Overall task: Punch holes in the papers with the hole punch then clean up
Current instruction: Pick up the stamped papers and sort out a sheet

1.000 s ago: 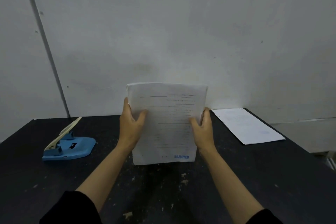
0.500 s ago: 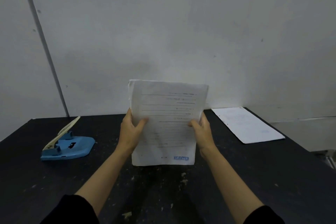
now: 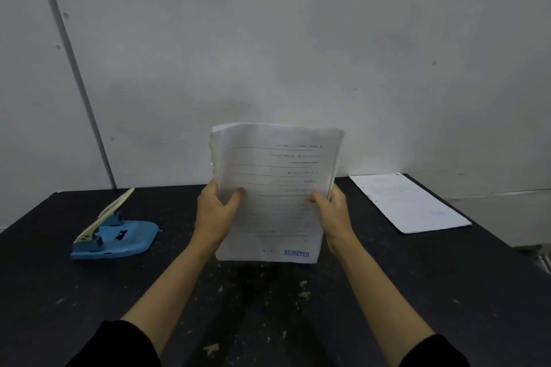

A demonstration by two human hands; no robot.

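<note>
Both hands hold a stack of papers (image 3: pixel 275 188) upright above the middle of the black table (image 3: pixel 447 292), the left hand (image 3: pixel 213 214) and right hand (image 3: pixel 334 213) each closed on a side edge, thumbs across the front; this looks like squaring the sheets so they will enter the punch evenly. The sheets are white and slightly ragged at the top left, with faint lines and a blue "REJECTED" stamp. The blue hole punch (image 3: pixel 114 232) sits well to the left, lever raised. A punched sheet (image 3: pixel 408 202) lies far right.
</note>
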